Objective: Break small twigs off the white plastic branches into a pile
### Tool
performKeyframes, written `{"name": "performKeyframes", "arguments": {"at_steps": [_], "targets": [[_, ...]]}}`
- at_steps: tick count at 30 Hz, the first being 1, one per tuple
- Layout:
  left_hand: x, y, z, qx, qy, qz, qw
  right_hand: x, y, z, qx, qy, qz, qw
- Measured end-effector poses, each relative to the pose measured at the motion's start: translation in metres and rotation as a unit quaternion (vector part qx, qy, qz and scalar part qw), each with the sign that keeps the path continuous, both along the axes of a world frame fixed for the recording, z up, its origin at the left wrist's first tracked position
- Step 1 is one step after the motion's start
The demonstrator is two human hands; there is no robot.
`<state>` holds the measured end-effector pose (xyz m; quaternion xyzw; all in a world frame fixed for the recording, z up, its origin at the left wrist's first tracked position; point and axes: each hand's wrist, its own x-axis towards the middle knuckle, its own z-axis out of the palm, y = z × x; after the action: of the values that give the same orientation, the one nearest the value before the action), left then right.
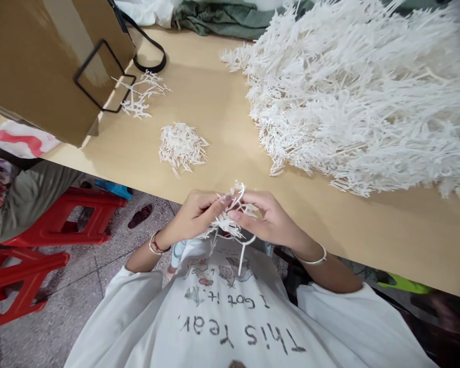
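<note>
Between my hands, just off the table's front edge, is a white branching plastic sprig (227, 225) with fine twig-like tips and a thicker stem (242, 255) hanging down. My left hand (201, 212) is closed, its thumb and fingers pinching the sprig's left side near the top. On the other side, my right hand (270, 217) grips the sprig between thumb and fingers. A small heap of short white plastic bits (183, 145) lies on the table ahead of my left hand. Beyond it, a loose branching white piece (141, 97) rests by a black wire frame (105, 75).
A large pile of white branching plastic pieces (360, 102) covers the right side of the table (214, 87). At left stands a cardboard box (53, 61) with a black strap (153, 53) beside it. Dark green cloth (222, 18) lies behind. Red stools (95, 214) stand lower left, near a seated person's leg.
</note>
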<state>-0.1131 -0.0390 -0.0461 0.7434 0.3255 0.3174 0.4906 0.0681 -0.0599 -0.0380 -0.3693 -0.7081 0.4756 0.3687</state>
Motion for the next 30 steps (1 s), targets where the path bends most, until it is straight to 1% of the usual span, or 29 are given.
{"name": "performKeyframes", "arguments": {"at_steps": [2, 3, 4, 5, 7, 9, 11, 13, 15, 18, 20, 22, 24, 27, 30], "targets": [[0.0, -0.003, -0.001, 0.088, 0.025, 0.03, 0.995, -0.003, 0.0, -0.004, -0.056, -0.007, 0.018, 0.998], [0.0, -0.004, -0.001, 0.12, 0.038, 0.038, 0.991, -0.004, -0.001, -0.005, -0.083, -0.009, 0.022, 0.996], [-0.001, -0.004, -0.001, 0.134, 0.046, 0.039, 0.989, -0.005, -0.001, -0.006, -0.108, -0.009, 0.027, 0.994], [-0.002, -0.004, -0.001, 0.126, 0.044, 0.034, 0.99, -0.006, -0.001, -0.007, -0.129, -0.007, 0.035, 0.991], [-0.004, -0.004, -0.002, 0.058, 0.01, 0.01, 0.998, -0.008, -0.002, -0.009, -0.15, 0.014, 0.064, 0.986], [-0.004, -0.005, -0.003, -0.008, -0.046, 0.002, 0.999, -0.01, -0.002, -0.009, -0.139, 0.051, 0.091, 0.985], [-0.003, -0.007, -0.003, -0.031, -0.09, 0.022, 0.995, -0.013, -0.001, -0.01, -0.099, 0.083, 0.089, 0.988], [0.0, -0.01, -0.001, -0.023, -0.107, 0.047, 0.993, -0.015, -0.001, -0.011, -0.051, 0.094, 0.064, 0.992], [0.004, -0.012, 0.001, -0.013, -0.106, 0.064, 0.992, -0.016, -0.002, -0.011, -0.019, 0.102, 0.049, 0.993], [0.006, -0.015, 0.004, 0.02, -0.092, 0.078, 0.992, -0.016, -0.004, -0.01, -0.015, 0.127, 0.043, 0.991], [0.007, -0.016, 0.004, 0.018, -0.09, 0.072, 0.993, -0.016, -0.005, -0.008, -0.006, 0.12, 0.011, 0.993], [0.009, -0.018, 0.004, -0.038, -0.116, 0.059, 0.991, -0.017, -0.006, -0.006, 0.026, 0.109, -0.014, 0.994], [0.012, -0.022, 0.002, -0.12, -0.163, 0.058, 0.978, -0.02, -0.007, -0.004, 0.062, 0.122, -0.012, 0.991], [0.02, -0.029, 0.001, -0.202, -0.232, 0.098, 0.946, -0.026, -0.009, -0.003, 0.093, 0.166, -0.014, 0.982], [0.025, -0.034, 0.006, -0.261, -0.265, 0.124, 0.92, -0.029, -0.013, -0.004, 0.09, 0.194, -0.037, 0.976]]}}
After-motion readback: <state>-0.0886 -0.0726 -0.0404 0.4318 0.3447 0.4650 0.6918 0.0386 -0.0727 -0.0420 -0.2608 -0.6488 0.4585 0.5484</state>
